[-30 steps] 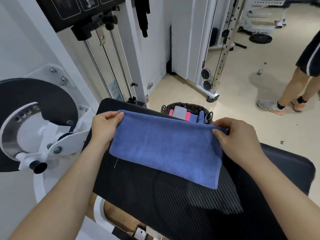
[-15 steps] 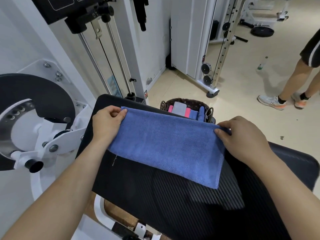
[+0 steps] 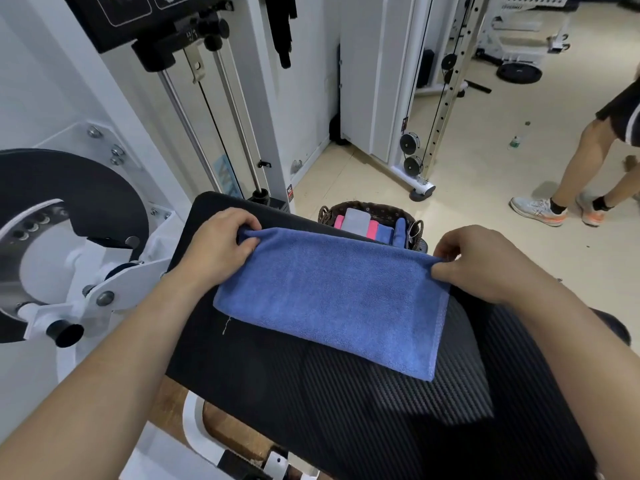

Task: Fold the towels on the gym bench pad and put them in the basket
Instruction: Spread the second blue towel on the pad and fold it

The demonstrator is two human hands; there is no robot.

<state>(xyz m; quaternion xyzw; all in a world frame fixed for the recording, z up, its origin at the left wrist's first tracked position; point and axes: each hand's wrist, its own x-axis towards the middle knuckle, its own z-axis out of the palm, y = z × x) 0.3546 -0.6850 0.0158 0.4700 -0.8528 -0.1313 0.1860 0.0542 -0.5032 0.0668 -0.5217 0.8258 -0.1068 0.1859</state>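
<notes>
Pinching the blue towel's far corners, left hand and right hand span its long axis, cloth trailing toward the person.

A gym: a cable machine with pulleys, a weight plate on the floor, a padded bench.

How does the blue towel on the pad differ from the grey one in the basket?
The blue towel lies wide on the bench pad; the grey towel sits folded small in the basket. The left hand and right hand pinch the blue towel's far corners; neither touches the grey towel. Both look plain.
</notes>
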